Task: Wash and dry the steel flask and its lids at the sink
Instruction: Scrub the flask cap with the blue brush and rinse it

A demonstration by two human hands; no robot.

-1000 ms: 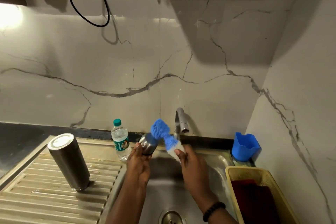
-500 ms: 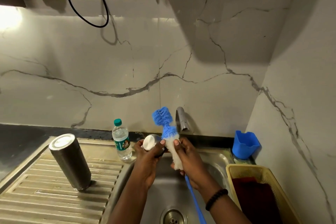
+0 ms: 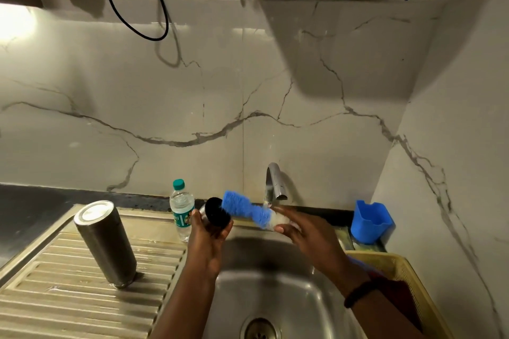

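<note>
Two bare hands work over the stainless steel sink basin point(image 3: 275, 294), which fills the lower middle of the view with its round drain point(image 3: 259, 331) at the bottom. To the basin's left lies the ribbed steel draining board point(image 3: 68, 297), and on it the tall cylindrical steel flask point(image 3: 106, 243) stands upside down, base up, well apart from both hands. At the right edge sits a yellow plastic basket point(image 3: 407, 272) with a dark red cloth point(image 3: 396, 297) inside, and behind it a small blue plastic cup point(image 3: 370, 221) stands on the counter. A curved steel tap point(image 3: 275, 181) rises from the back rim, its spout above the right hand. A clear plastic water bottle with a green cap point(image 3: 181, 209) stands on the board's far edge, just beside the left hand.

Held level over the basin's back edge is a bottle brush with a blue bristle head and white foam collar point(image 3: 245, 209); its blue tip touches the round black-faced flask lid point(image 3: 217, 212). The left hand point(image 3: 209, 239) has its fingers and thumb curled round that lid, gripping it with the dark face turned toward the brush. The right hand point(image 3: 311, 234) pinches the brush at its white collar between thumb and curled lower fingers, while its index finger lies straight along the top. A dark beaded bracelet point(image 3: 358, 293) circles the right wrist.
</note>
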